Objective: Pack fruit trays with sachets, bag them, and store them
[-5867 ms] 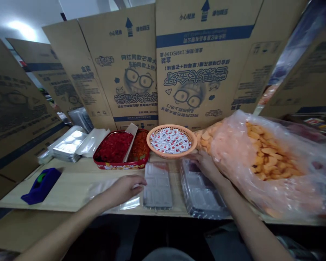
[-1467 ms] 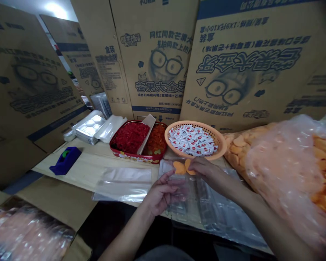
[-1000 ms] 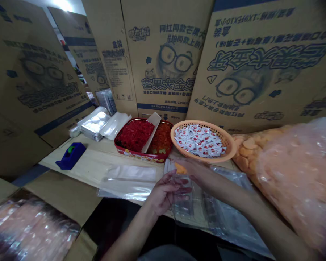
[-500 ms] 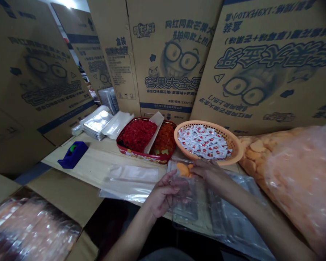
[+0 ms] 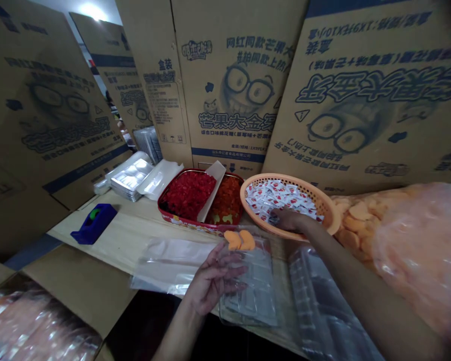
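My left hand [image 5: 212,281] holds a clear plastic tray [image 5: 250,288] by its left side, some of its fingers visible through the plastic. Two orange candy pieces [image 5: 239,240] sit side by side at the tray's far end. Over to the right, my right hand [image 5: 288,219] reaches into an orange perforated basket [image 5: 328,213] full of small white-and-red sachets [image 5: 272,190]. Its fingertips are down among the sachets and partly hidden, so I cannot make out whether they grip one.
A red tin [image 5: 190,223] holds red and orange packets behind a cardboard divider. Clear bags [image 5: 169,263], a blue tape dispenser [image 5: 93,223] and stacked trays [image 5: 130,175] lie leftward. At right are more trays [image 5: 323,301] and a big bag of orange candy [image 5: 409,235]. Cartons [image 5: 229,90] stand behind.
My right hand has left the orange pieces in the tray and moved up and right into the sachet basket. The left hand still holds the tray, now slightly further left in view.
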`<state>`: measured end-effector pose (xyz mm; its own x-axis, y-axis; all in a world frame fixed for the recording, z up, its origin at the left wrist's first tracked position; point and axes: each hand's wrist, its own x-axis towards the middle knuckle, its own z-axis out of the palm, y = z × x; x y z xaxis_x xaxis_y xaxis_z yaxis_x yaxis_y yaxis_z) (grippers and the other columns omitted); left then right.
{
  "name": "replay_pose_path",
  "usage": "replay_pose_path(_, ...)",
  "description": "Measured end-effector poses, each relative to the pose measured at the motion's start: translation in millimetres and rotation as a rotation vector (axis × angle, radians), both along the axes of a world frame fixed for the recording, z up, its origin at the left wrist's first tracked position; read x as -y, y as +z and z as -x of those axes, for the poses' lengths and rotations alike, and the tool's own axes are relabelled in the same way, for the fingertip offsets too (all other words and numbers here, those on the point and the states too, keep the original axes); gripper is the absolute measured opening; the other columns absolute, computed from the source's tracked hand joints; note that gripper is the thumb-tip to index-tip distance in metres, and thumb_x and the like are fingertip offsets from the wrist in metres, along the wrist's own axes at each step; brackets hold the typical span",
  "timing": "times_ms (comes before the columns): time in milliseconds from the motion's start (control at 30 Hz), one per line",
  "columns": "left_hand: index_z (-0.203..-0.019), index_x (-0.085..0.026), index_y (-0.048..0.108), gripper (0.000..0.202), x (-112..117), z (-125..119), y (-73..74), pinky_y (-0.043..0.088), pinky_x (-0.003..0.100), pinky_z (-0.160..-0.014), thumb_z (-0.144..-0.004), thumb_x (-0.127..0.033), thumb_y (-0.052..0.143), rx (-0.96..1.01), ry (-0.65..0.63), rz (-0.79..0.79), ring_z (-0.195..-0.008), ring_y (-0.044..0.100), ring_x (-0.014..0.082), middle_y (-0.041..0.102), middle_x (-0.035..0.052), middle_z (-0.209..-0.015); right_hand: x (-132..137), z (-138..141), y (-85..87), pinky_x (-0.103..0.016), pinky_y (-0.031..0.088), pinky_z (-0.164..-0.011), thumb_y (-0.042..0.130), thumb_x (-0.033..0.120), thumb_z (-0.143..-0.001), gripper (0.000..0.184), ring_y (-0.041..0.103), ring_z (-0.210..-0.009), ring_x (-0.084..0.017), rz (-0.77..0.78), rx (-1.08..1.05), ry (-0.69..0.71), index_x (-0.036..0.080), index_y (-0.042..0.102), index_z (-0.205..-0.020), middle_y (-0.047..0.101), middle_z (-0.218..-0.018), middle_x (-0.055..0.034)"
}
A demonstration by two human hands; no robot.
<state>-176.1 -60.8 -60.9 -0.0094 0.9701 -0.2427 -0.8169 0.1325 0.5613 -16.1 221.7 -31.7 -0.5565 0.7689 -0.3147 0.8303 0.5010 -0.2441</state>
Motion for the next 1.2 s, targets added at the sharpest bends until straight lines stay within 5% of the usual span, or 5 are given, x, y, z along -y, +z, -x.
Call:
replay_pose_path(233, -0.135, -0.027, 0.030, 0.071, -0.1, 12.3, -6.7, 0.049, 0.047, -0.084, -0.072, -0.004, 0.054, -0.007, 0.073, 0.029, -0.111, 0.057, 0.0322, 0.054, 0.0125, -0.127, -0.1, 0.9, -8.9, -0.022, 0.045, -0.064, 0.057, 0.008, -0.055, 0.018, 0.058, -0.069, -0.015, 0.215, -0.297, -0.067, 0.018, 0.064, -0.068, 0.064, -0.068, 0.0012)
replay_pose_path(567, -0.137, -0.027, 0.029, 0.075, -13.0, 18.8, -8.4, 0.050, 0.047, -0.083, -0.071, -0.004, 0.056, 0.005, 0.152, -0.008, -0.109, 0.058, 0.0317, 0.057, 0.0111, -0.122, 13.3, -7.4, 28.8, -0.025, 0.047, -0.051, 0.052, 0.024, -0.074, 0.020, 0.057, -0.054, -0.015, 0.333, -0.766, -0.377, 0.019, 0.062, -0.090, 0.064, -0.066, -0.0033)
replay_pose_path(800, -0.122, -0.022, 0.045, 0.054, -20.0, 15.1, -6.3, 0.051, 0.047, -0.082, -0.072, -0.007, 0.058, 0.090, 0.191, -0.003, -0.105, 0.060, 0.0306, 0.058, 0.0110, -0.120, 90.9, 28.0, 46.1, -0.025, 0.045, -0.045, 0.069, 0.038, -0.063, 0.027, 0.056, -0.051, -0.014, 0.640, -0.868, -0.221, 0.022, 0.059, -0.083, 0.064, -0.068, -0.0008)
replay_pose_path(967, -0.122, -0.022, 0.045, 0.048, -23.7, 10.1, -8.5, 0.052, 0.044, -0.077, -0.077, -0.018, 0.062, 0.119, 0.225, 0.031, -0.090, 0.064, 0.0236, 0.062, 0.0083, -0.108, 137.3, 56.3, 17.7, -0.025, 0.044, -0.045, 0.062, 0.035, -0.070, 0.017, 0.056, -0.053, -0.015, 0.499, -0.799, -0.124, 0.022, 0.055, -0.079, 0.061, -0.064, -0.0002)
replay_pose_path(1200, -0.119, -0.021, 0.048, 0.041, -25.8, 6.5, -11.3, 0.052, 0.042, -0.078, -0.080, -0.024, 0.060, 0.154, 0.243, 0.027, -0.073, 0.064, 0.0157, 0.063, 0.0049, -0.098, 150.4, 64.8, 4.7, -0.031, 0.052, -0.063, 0.056, 0.035, -0.078, 0.017, 0.062, -0.074, -0.019, 0.324, -0.730, 0.057, 0.022, 0.058, -0.089, 0.065, -0.085, -0.0049)
